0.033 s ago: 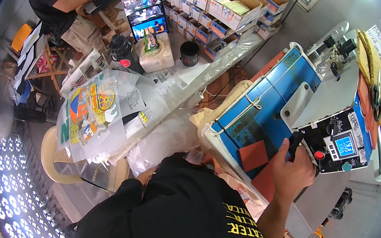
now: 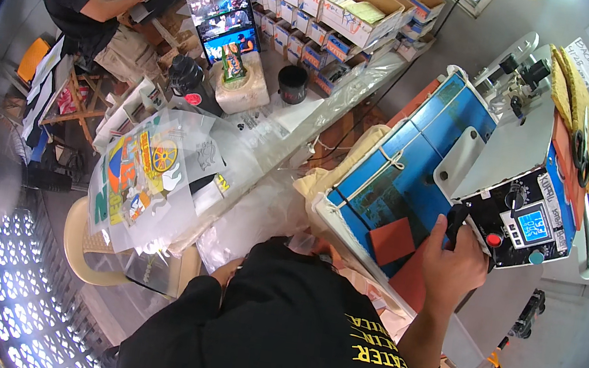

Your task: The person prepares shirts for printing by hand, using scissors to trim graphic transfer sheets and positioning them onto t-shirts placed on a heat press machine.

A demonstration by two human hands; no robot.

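Note:
My right hand is closed round the black handle of what looks like a heat press, at the front of its control box. That box carries a lit blue display, a red button and a green one. Left of the handle lies the machine's blue bed, with a cord tied across it and reddish-brown pads at its near end. My left hand shows only in part beside my dark top, near clear plastic sheeting; its fingers are hidden.
Printed transparent sheets spread over the table at left, above a beige plastic chair. A phone leans on a pale block, beside a black cup. Boxes fill the back. Scissors hang at right. Another person works far left.

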